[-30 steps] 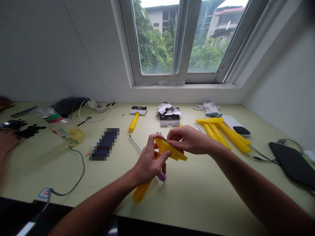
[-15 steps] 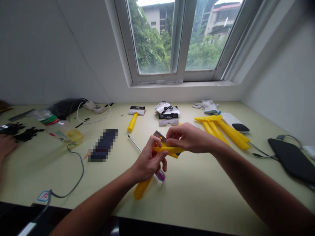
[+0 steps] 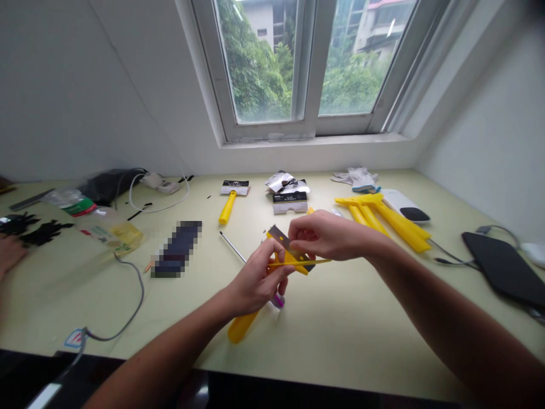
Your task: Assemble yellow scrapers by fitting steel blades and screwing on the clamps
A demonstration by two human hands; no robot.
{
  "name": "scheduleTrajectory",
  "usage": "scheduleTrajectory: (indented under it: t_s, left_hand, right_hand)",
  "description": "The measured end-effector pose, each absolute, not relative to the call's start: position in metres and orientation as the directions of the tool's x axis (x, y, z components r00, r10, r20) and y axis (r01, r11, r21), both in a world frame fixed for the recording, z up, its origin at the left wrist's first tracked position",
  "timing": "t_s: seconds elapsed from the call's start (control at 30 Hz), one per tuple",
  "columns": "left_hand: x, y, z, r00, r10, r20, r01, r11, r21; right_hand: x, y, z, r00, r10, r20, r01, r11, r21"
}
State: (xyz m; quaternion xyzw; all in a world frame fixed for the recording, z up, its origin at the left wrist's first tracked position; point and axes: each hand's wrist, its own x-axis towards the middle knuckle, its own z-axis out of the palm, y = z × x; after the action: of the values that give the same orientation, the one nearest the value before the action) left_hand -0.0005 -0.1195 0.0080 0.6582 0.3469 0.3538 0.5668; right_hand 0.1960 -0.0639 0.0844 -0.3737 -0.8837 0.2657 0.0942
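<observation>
My left hand [image 3: 261, 278] is closed around a yellow scraper, its handle [image 3: 242, 328] slanting down to the left below my fingers. A thin yellow strip [image 3: 304, 263] is also pinched under my left thumb and points right. On the scraper's head lies a dark metal blade [image 3: 281, 237] with small holes showing yellow. My right hand [image 3: 321, 236] is closed in a pinch at the blade's upper edge; its fingertips partly hide the blade. Beneath my left hand, a screwdriver [image 3: 232, 247] with a clear and purple handle rests on the table [image 3: 340, 329].
A packaged yellow scraper [image 3: 228, 207] and opened packaging [image 3: 289, 202] lie at the back. To the right are several yellow scraper handles [image 3: 402, 224], gloves [image 3: 360, 179] and a black phone-like device [image 3: 502, 267]. A bottle [image 3: 97, 221] lies left, near another person's hand [image 3: 11, 253].
The yellow strip has turned edge-on and shifted slightly right. More of the dark blade and its holes now shows between my hands. Both hands stay nearly in place.
</observation>
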Motion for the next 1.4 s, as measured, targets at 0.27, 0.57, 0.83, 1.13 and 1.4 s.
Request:
scheduleTrajectory:
  t_s: [0.27,0.57,0.83,1.13,1.4]
  left_hand:
    - [-0.002,-0.121,0.005,0.491,0.869,0.061,0.063,-0.106,0.992]
    - [-0.001,-0.12,0.012,0.556,0.831,0.031,-0.014,-0.027,1.0]
    - [-0.004,-0.118,0.013,0.596,0.803,-0.012,-0.049,0.051,0.998]
    - [-0.003,-0.116,0.012,0.619,0.783,-0.061,-0.036,0.106,0.994]
    - [-0.004,-0.115,0.013,0.641,0.761,-0.102,-0.011,0.141,0.99]
  right_hand:
    - [0.197,-0.062,0.083,-0.731,0.682,-0.015,0.587,0.617,-0.524]
    - [0.2,-0.057,0.081,-0.725,0.686,-0.061,0.567,0.545,-0.618]
    - [0.2,-0.056,0.082,-0.709,0.699,-0.099,0.558,0.469,-0.685]
    - [0.197,-0.054,0.074,-0.673,0.727,-0.135,0.604,0.435,-0.668]
    - [0.196,-0.053,0.071,-0.663,0.722,-0.198,0.634,0.402,-0.661]
